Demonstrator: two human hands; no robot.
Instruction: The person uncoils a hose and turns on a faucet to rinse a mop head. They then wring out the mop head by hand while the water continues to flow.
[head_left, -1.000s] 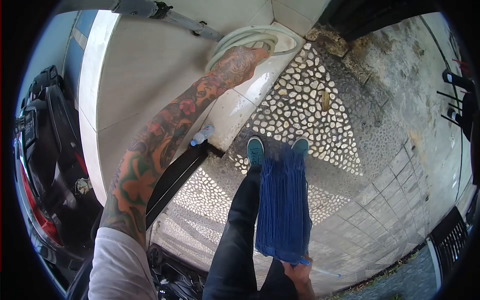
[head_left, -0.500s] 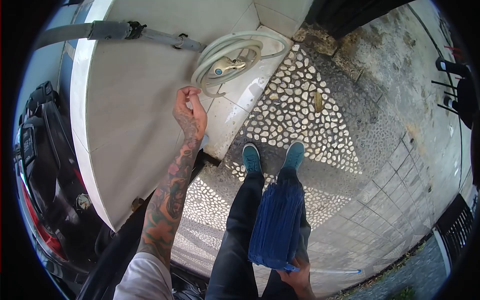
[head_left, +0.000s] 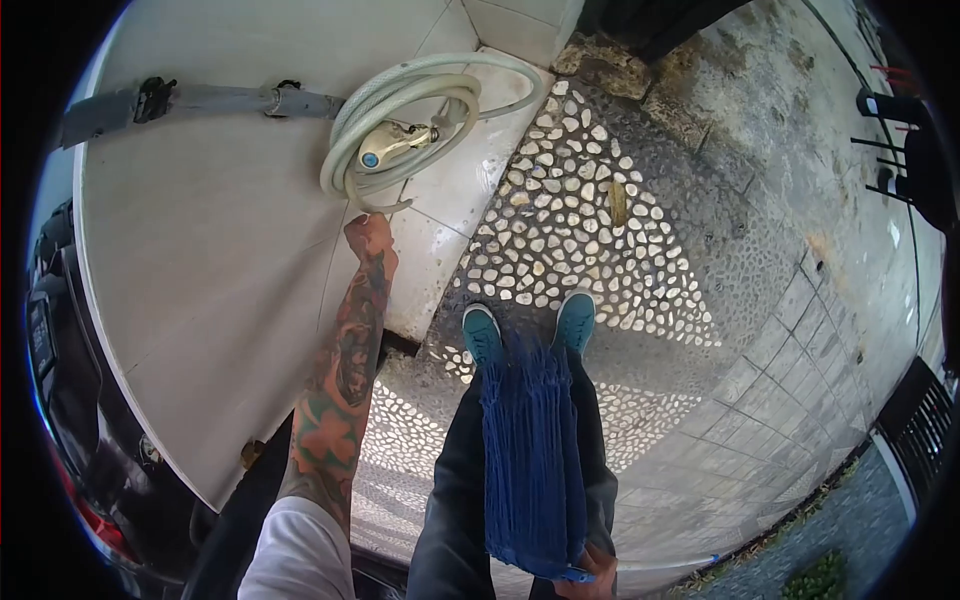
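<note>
My left hand (head_left: pixel 370 236) is closed, with its fingertips at the lower loop of a coiled pale green hose (head_left: pixel 350 135). Whether it grips the hose cannot be made out. Amid the coils sits a metal tap (head_left: pixel 395 147) with a round blue mark. In front of my legs, my right hand (head_left: pixel 597 572) is wrapped round a blue broom (head_left: pixel 533 460) beside its head. The long bristles point away from me, toward my shoes, and the handle is mostly hidden.
A grey pipe (head_left: pixel 205 100) runs along the tiled wall (head_left: pixel 230 230) to the hose. Underfoot lies a pebble-set floor (head_left: pixel 590 230) with a brown leaf (head_left: pixel 617 203). A dark vehicle (head_left: pixel 90 400) stands at left, a black slatted grate (head_left: pixel 918 420) at right.
The view has shifted, so the hose and tap appear further left. My left hand has turned, its fingers now more hidden at the hose's lower loop. The broom's bristles have swung more upright in view.
</note>
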